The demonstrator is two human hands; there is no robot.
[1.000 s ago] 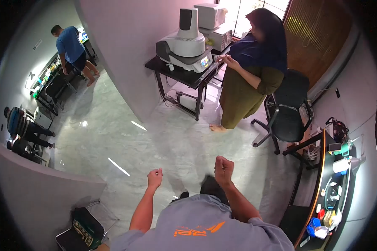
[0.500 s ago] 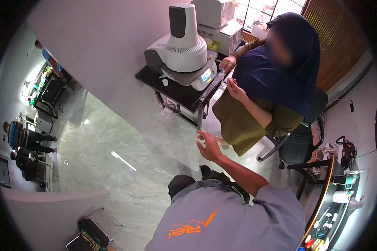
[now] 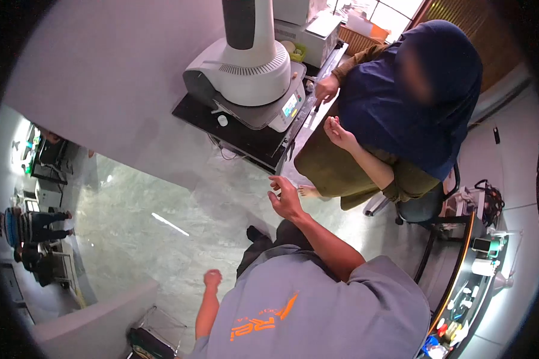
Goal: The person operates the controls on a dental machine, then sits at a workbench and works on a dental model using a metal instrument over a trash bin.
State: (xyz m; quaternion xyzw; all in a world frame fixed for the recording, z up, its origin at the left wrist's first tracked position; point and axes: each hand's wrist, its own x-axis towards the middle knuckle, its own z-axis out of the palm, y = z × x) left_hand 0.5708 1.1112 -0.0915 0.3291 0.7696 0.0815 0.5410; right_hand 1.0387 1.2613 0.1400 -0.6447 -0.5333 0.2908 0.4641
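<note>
My right hand (image 3: pixel 285 200) is held out in front of me, its thumb and slightly bent fingers apart with nothing between them. It is nearest to the front corner of a black table (image 3: pixel 245 136), without touching it. My left hand (image 3: pixel 212 278) hangs low at my left side over the floor. Its fingers look bunched but are too small and blurred to read. On the table stands a white and grey machine (image 3: pixel 254 78) with a small lit screen (image 3: pixel 290 105). A small white round item (image 3: pixel 222 120) lies beside its base.
A person in a dark blue head covering (image 3: pixel 401 113) sits right of the table, one hand near its edge, the other raised. Boxy white equipment (image 3: pixel 311 39) stands behind. A cluttered workbench (image 3: pixel 461 293) is at right. People (image 3: pixel 33 224) and a chair (image 3: pixel 153 335) are left.
The view has shifted forward, so the machine looks nearer. My left hand and forearm have come into view at my side. My right hand remains raised with its fingers apart.
</note>
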